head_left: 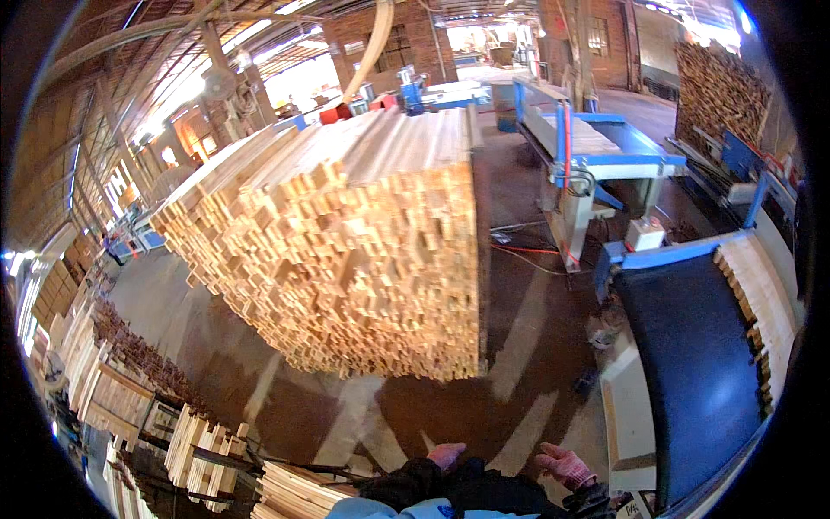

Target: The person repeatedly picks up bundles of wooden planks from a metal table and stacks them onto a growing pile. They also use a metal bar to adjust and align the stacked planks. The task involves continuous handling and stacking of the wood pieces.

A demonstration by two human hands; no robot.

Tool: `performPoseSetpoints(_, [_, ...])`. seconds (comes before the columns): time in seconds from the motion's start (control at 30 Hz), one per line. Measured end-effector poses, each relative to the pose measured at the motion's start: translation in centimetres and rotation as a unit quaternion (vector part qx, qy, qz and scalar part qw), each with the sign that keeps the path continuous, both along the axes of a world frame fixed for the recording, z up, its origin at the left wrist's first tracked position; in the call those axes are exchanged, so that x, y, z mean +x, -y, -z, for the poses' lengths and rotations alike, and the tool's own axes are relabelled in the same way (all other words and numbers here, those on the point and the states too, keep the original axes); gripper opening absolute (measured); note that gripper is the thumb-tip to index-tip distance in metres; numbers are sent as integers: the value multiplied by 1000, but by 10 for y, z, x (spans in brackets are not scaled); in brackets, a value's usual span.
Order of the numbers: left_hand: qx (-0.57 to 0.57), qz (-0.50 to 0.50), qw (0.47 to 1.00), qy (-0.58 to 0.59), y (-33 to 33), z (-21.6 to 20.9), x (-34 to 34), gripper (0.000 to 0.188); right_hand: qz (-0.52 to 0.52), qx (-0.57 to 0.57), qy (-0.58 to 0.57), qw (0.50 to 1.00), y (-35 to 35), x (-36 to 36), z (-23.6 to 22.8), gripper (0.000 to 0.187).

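Observation:
My left hand (pixel 446 456) is low in front of my body, its fingers loosely extended and nothing visible in them. To its right, my right hand (pixel 566 467) is held out with thumb and fingers apart, also without anything in it. Both hands are pinkish and look gloved; dark sleeves cover the wrists. Ahead of them stands a large stack of pale wooden strips (pixel 372 268), their uneven ends facing me. Closest to my right hand is a machine with a dark conveyor belt (pixel 692 372), which carries a row of wooden strips (pixel 761 294) along its far side.
A blue-and-white machine frame (pixel 596 147) stands beyond the stack on the right, with red and dark cables (pixel 536 251) on the floor beside it. Bundles of wood (pixel 203 458) sit on racks at lower left. Another wood pile (pixel 722 95) rises at the far right.

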State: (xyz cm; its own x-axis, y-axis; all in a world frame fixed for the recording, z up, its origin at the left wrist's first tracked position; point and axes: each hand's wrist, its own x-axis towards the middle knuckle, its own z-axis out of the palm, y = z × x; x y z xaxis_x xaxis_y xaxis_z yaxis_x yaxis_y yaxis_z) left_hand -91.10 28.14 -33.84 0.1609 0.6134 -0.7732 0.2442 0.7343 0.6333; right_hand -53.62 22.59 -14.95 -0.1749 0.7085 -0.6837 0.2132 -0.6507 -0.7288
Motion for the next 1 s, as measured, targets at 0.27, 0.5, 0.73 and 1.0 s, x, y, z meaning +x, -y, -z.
performPoseSetpoints(0.27, [319,186,917,-151,-39,-4,-146,43,-183,294,30,938,-151,-151,-49,75])
performPoseSetpoints(0.5, [88,-283,944,142,-69,-32,-195,37,-24,775,322,544,-335,-317,-341,74])
performPoseSetpoints(0.73, [136,-323,913,207,-74,-55,-179,40,-43,656,453,602,-442,-400,-385,80])
performPoseSetpoints(1.0, [144,-341,915,161,-104,-91,-192,49,-48,701,235,671,-441,-432,-412,80])
